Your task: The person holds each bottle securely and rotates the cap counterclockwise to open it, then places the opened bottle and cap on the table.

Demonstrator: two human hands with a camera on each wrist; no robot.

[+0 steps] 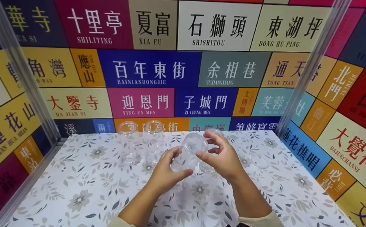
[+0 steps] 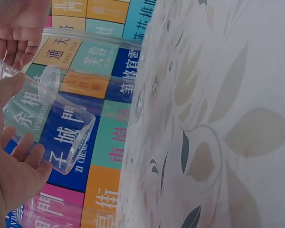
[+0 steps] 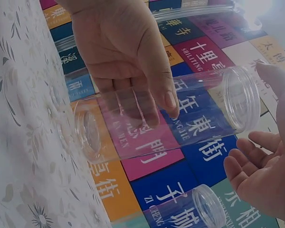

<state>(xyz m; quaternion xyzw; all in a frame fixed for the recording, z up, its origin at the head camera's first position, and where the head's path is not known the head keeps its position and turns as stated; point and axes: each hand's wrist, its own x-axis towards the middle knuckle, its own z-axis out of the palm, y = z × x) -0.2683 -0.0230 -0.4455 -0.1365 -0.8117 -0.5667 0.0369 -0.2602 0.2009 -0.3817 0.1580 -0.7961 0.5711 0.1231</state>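
A clear plastic jar (image 1: 194, 143) is held tilted over the table, its wide ringed top toward my right hand. My left hand (image 1: 164, 173) grips the jar's body; in the right wrist view the thumb lies along the near side and the fingers show through the clear wall. Beside the top end is my right hand (image 1: 225, 156), thumb tip right at the ringed edge. Its other fingers are loosely bent below that edge, as seen in the right wrist view, and show a small gap from the jar.
Two clear jars (image 1: 128, 148) (image 1: 153, 142) stand at the back left of the flower-patterned table (image 1: 107, 195). Another jar (image 1: 215, 131) stands behind my right hand. A flat clear disc (image 1: 260, 162) lies to the right. Walls of coloured signs (image 1: 153, 69) enclose the table.
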